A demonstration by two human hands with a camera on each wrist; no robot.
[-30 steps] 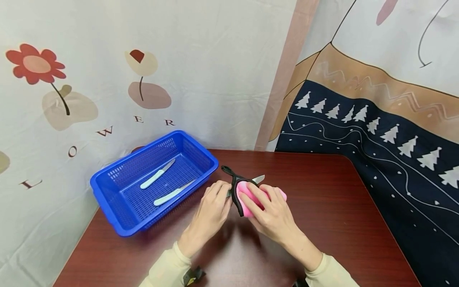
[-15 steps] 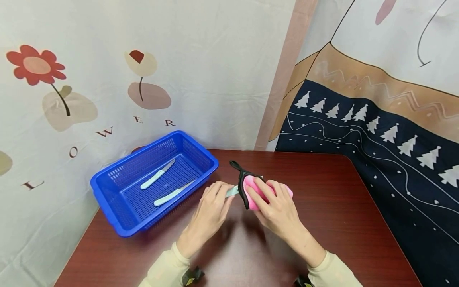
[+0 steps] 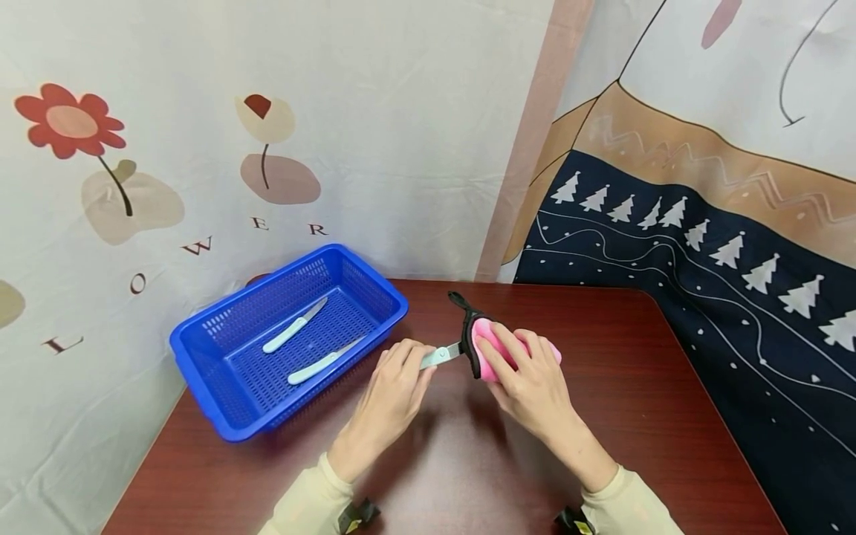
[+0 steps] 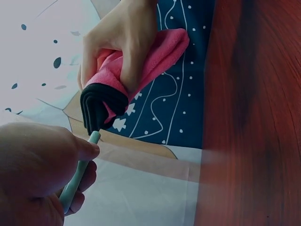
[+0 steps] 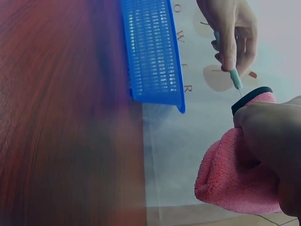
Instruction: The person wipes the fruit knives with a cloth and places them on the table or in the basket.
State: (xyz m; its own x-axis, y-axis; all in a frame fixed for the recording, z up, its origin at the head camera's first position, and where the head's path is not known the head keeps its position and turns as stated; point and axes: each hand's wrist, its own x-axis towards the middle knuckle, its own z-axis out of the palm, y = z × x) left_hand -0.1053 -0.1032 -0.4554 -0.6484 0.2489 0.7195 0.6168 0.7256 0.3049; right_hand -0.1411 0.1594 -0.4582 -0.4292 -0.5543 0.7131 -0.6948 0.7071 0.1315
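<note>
My left hand (image 3: 394, 383) grips the pale green handle of a knife (image 3: 440, 356), its blade pointing right. Most of that blade is hidden in the folds of a pink cloth (image 3: 482, 336) with black edging and a black hanging loop. Bunched in my right hand (image 3: 531, 379), the cloth wraps the blade above the table. The left wrist view shows the knife handle (image 4: 77, 179) running up to the black edge of the cloth (image 4: 160, 54). From the right wrist view, a thin stretch of bare blade shows between handle (image 5: 236, 79) and cloth (image 5: 230, 174).
A blue plastic basket (image 3: 221, 407) stands at the left of the brown table (image 3: 622, 416). Inside it lie two knives with pale handles, one farther back (image 3: 284, 336) and one nearer (image 3: 314, 369). Printed fabric (image 3: 414, 134) hangs behind the table.
My right hand and the cloth have moved right and slightly away from me. The handle has come into view, and the blade tip that stuck out past the cloth is now hidden.
</note>
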